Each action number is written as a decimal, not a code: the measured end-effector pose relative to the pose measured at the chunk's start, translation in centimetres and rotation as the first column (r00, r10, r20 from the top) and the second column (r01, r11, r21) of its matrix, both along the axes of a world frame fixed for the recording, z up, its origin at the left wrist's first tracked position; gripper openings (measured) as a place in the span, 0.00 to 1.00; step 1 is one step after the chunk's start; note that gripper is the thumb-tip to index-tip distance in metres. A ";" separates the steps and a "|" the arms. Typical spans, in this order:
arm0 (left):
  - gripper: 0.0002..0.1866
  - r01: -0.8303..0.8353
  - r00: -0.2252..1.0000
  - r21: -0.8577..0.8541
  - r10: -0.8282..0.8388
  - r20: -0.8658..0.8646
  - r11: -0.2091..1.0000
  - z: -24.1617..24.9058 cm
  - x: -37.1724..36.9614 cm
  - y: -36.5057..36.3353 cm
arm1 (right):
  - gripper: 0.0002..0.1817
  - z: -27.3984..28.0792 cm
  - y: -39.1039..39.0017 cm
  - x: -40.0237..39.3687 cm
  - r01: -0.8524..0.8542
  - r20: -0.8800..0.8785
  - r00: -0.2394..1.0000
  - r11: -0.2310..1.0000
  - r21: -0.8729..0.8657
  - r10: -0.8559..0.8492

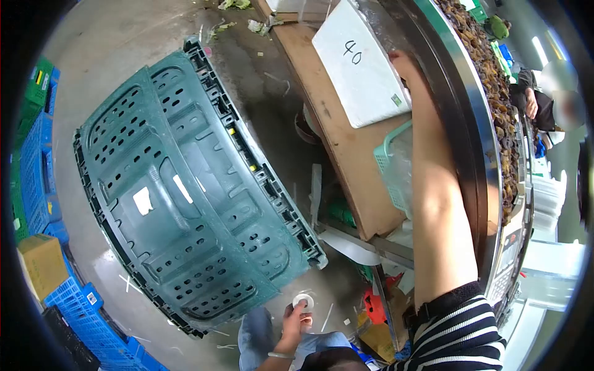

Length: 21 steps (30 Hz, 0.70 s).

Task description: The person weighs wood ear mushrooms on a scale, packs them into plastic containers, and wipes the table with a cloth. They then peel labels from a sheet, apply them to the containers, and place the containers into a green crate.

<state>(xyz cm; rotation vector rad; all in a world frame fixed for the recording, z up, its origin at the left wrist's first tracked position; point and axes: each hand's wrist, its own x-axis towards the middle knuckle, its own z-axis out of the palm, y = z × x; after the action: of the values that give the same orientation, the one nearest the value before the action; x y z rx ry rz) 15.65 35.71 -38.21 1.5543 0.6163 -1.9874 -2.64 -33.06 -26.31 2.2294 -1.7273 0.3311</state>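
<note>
Low in front of my knees, my left hand [293,323] has its fingers closed round a small white roll [304,301] that looks like tape. My right arm, in a striped sleeve, stretches far under the dark table edge. Its right hand [402,64] is at the side edge of a white foam board [362,65] marked "40", and most of its fingers are hidden there. That board lies tilted on a brown shelf [337,123]. Beside my right forearm sits a pale green plastic basket [385,162] with clear plastic in it.
A large dark green folded crate [179,185] covers much of the floor at left. Blue crates [37,148] and a cardboard box [42,263] line the far left. Brown heaped produce [489,80] fills the tabletop. Another person [535,102] is at the far right.
</note>
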 end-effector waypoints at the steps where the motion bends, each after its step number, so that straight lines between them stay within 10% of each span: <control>1: 0.26 -0.014 1.000 0.002 0.014 0.005 1.000 -0.1 0.1 -0.1 | 0.16 0.4 0.7 0.7 0.041 -0.026 0.999 0.999 -0.017 -0.041; 13: 0.27 -0.084 0.996 -0.017 0.084 -0.016 0.996 -0.1 -0.7 1.0 | 0.14 1.7 6.2 4.6 0.226 -0.119 0.951 0.902 -0.367 -0.287; 19: 0.27 -0.127 0.992 -0.011 0.126 -0.023 0.992 0.1 -0.4 1.8 | 0.13 4.3 12.4 9.7 -0.288 0.047 0.941 0.864 -0.413 0.336; 21: 0.27 -0.153 0.988 -0.014 0.153 0.000 0.988 0.3 -0.3 2.2 | 0.13 4.3 14.4 9.8 -0.279 -0.011 0.952 0.852 -0.444 0.306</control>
<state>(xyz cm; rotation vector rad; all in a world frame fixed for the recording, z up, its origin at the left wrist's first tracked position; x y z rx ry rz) 15.37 37.88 -37.94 1.4547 0.6979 -1.8728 7.12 -18.62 -22.05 2.1411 -1.1741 0.7840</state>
